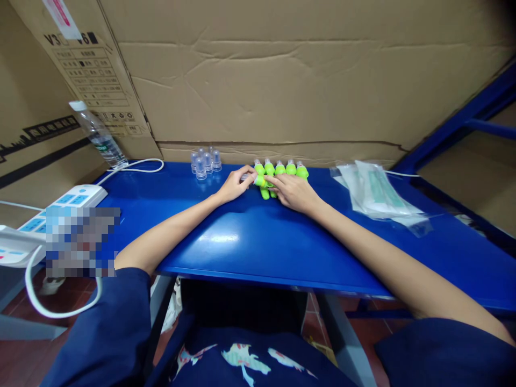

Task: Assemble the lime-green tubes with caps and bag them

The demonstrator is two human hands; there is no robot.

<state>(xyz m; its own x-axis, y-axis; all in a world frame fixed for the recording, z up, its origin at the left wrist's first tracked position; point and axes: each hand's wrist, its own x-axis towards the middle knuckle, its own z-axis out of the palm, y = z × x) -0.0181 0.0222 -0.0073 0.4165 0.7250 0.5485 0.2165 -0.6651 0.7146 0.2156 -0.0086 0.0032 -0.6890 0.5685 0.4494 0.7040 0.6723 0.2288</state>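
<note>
My left hand (pixel 235 185) and my right hand (pixel 295 192) meet at the far middle of the blue table (pixel 242 242). Between their fingertips lies a small green piece with a clear cap (pixel 258 181), pinched from both sides. A row of several upright green pieces (pixel 284 169) stands just behind my right hand. A few more green pieces (pixel 266 192) lie under its fingers. A cluster of clear caps (pixel 205 161) stands to the left of the row, behind my left hand.
Clear plastic bags (pixel 377 193) lie at the table's right. A water bottle (pixel 99 137) leans at the far left, beside a white power strip (pixel 60 207) with its cable. Cardboard sheets (pixel 302 75) wall off the back. A blue frame (pixel 463 126) rises at the right.
</note>
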